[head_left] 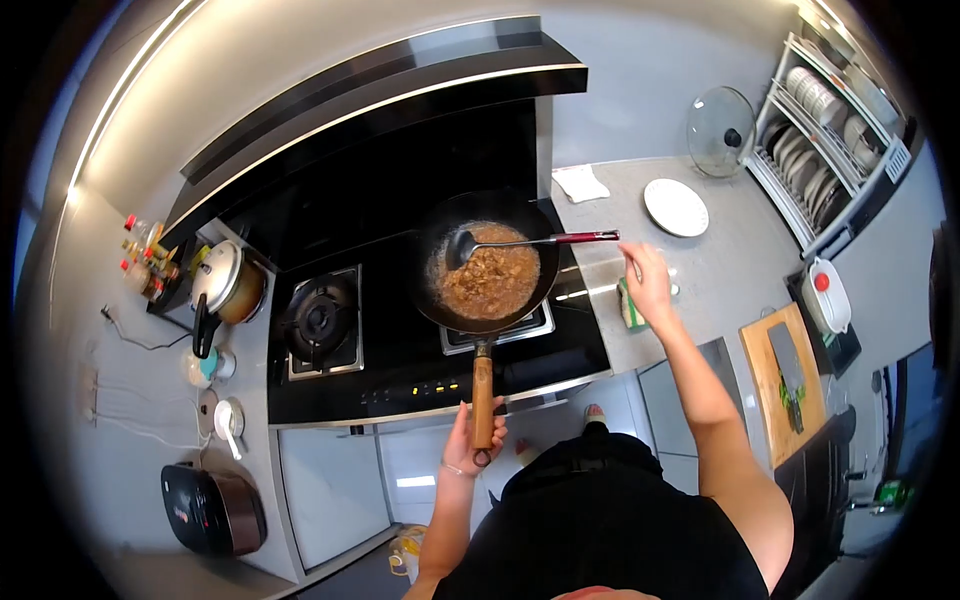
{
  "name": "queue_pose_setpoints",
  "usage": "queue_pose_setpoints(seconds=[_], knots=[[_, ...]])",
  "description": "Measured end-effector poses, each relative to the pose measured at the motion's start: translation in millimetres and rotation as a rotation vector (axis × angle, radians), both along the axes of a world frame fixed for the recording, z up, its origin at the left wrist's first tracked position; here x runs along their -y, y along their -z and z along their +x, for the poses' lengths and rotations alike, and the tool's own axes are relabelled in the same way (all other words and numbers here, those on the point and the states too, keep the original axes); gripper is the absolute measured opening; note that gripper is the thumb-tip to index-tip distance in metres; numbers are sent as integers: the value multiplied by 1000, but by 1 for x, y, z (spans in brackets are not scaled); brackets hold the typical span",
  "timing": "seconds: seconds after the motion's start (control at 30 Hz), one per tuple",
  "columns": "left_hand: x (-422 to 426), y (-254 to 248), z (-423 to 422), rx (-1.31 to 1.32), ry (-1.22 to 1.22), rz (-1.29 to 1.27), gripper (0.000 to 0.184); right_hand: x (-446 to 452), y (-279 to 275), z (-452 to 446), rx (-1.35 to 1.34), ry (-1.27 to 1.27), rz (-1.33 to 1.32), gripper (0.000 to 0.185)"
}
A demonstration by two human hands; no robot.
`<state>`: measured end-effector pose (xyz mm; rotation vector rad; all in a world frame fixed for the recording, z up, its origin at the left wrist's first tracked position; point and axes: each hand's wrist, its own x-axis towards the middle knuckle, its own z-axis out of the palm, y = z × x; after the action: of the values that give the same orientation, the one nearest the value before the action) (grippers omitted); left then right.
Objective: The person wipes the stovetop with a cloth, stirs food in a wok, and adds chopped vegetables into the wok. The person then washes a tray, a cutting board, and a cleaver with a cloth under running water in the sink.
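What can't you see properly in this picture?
All in the head view:
- The burner under the wok: the wok covers it.
- Part of the left hand: the wooden handle hides it.
- Part of the green-and-white item: the right hand blocks it.
- Inside the pot: its lid is on.
- The labels on the bottles: too small and blurred.

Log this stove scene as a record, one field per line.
Left hand: around the wooden handle of the wok
Right hand: beside the end of the ladle; contact unclear
Wok contents: brown saucy food
Ladle position: dark head in the wok, red handle beyond its rim
Right counter: round white plate
Cutting board: cleaver, greens
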<state>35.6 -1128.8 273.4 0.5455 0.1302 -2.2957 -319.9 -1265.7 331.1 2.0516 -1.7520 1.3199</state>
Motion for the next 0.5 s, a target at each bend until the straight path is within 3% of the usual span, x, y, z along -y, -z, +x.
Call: queue_pose_setpoints(seconds=[0.17, 0.37, 0.5], knots=[[-6, 51, 19, 99, 76, 77, 49, -106, 78, -15, 231, 144, 323, 20], [-19, 114, 25, 141, 136, 198, 36, -195, 124, -28, 573, 337, 525, 20], [-22, 114, 7, 208, 162, 146, 22, -215, 130, -47, 459, 344, 593, 21]])
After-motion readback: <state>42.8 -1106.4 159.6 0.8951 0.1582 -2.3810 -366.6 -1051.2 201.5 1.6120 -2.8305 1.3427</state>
